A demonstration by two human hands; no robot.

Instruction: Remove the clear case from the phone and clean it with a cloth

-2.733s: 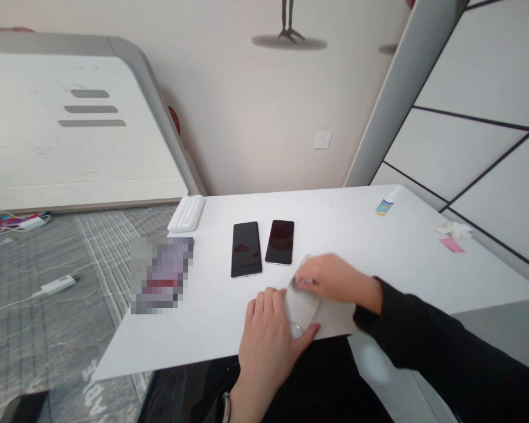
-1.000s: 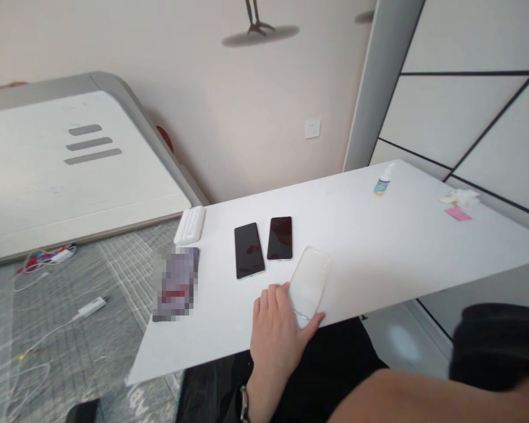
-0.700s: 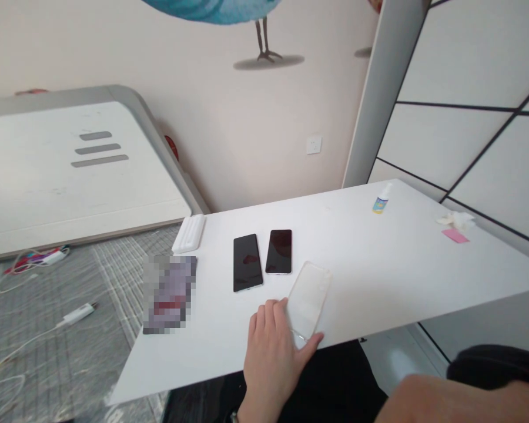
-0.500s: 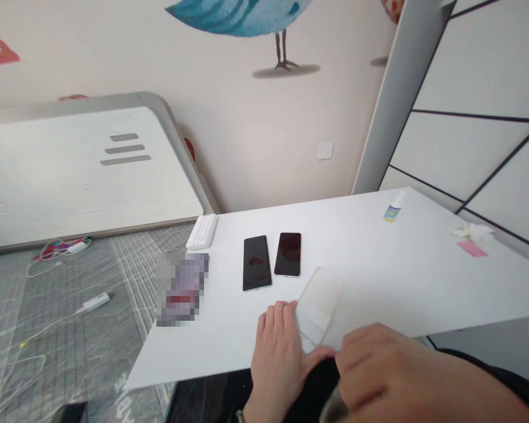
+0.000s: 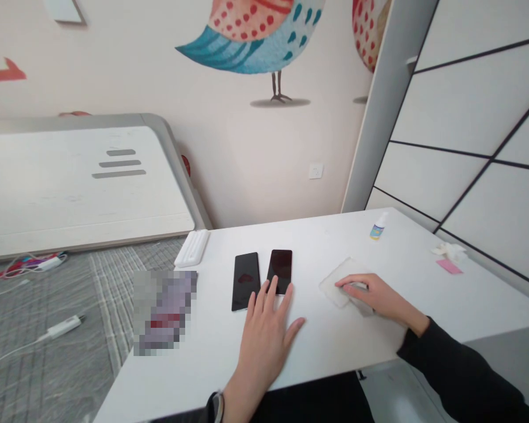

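My left hand (image 5: 264, 341) lies flat on the white table (image 5: 335, 346), fingers spread, with its fingertips at the lower edges of two black smartphones. The taller phone (image 5: 245, 282) is left of the shorter one (image 5: 280, 267), and both lie face up with dark screens. My right hand (image 5: 379, 299) rests on a clear soft phone case (image 5: 334, 286), pinching a small pale wipe (image 5: 358, 286) against it. Part of the case is hidden under those fingers.
A white ribbed box (image 5: 192, 248) and a pixelated package (image 5: 164, 311) lie at the table's left end. A small spray bottle (image 5: 378, 227), a tissue (image 5: 449, 251) and a pink note (image 5: 448, 267) lie to the right. The floor beyond the left edge has a charger cable (image 5: 62, 327).
The clear case has moved right, away from my left hand. That hand now sits by the phones. My right hand has come back from the lower right onto the case.
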